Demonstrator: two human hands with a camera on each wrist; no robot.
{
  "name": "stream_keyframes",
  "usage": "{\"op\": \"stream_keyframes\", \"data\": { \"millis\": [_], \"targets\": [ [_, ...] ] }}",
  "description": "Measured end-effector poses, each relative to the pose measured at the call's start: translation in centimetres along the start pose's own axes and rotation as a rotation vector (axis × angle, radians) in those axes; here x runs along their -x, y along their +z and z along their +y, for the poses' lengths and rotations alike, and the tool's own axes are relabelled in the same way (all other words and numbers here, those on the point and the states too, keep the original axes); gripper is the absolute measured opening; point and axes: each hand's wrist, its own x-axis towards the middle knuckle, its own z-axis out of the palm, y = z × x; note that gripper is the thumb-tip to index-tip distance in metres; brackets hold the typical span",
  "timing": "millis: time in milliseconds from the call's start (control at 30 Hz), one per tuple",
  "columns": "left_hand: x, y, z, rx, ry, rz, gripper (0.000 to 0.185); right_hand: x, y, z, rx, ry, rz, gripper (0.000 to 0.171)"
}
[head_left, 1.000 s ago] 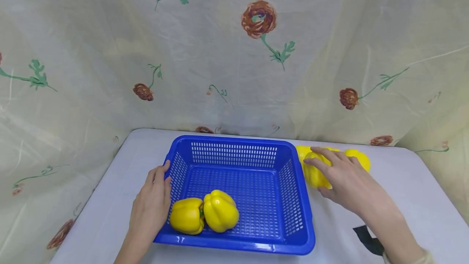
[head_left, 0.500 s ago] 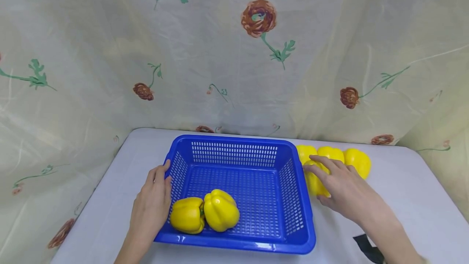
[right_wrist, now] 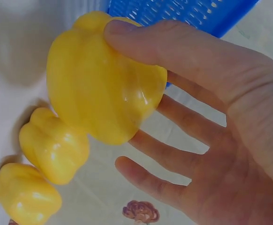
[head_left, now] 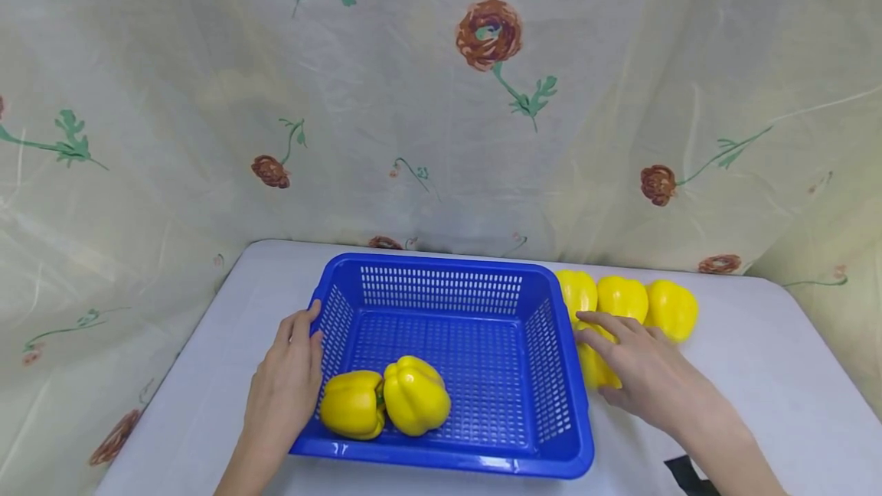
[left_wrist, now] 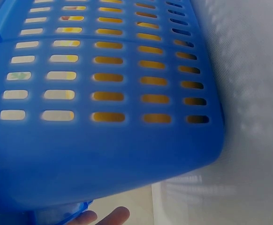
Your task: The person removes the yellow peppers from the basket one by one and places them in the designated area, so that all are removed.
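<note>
A blue slotted basket stands mid-table with two yellow peppers in its near left corner. My left hand holds the basket's left wall, thumb over the rim; the left wrist view shows that wall close up with fingertips below it. Right of the basket, my right hand lies over a yellow pepper. In the right wrist view that pepper sits between the thumb and spread fingers of the right hand. Three more peppers line up behind it.
The table has a pale cloth, and a flowered curtain hangs close behind and at both sides. A black object lies at the near right edge. The basket's far and right parts hold nothing.
My right hand has drawn the pepper it holds toward me, away from the row of three, which now shows fully. The left hand and basket have not moved.
</note>
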Motion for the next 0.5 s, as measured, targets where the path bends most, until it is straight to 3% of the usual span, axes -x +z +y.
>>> {"op": "stream_keyframes", "data": {
  "millis": [500],
  "targets": [
    [0.0, 0.0, 0.0, -0.005, 0.002, 0.002, 0.043, -0.3, 1.6, 0.2, -0.035, -0.036, -0.036, 0.084]
  ]
}}
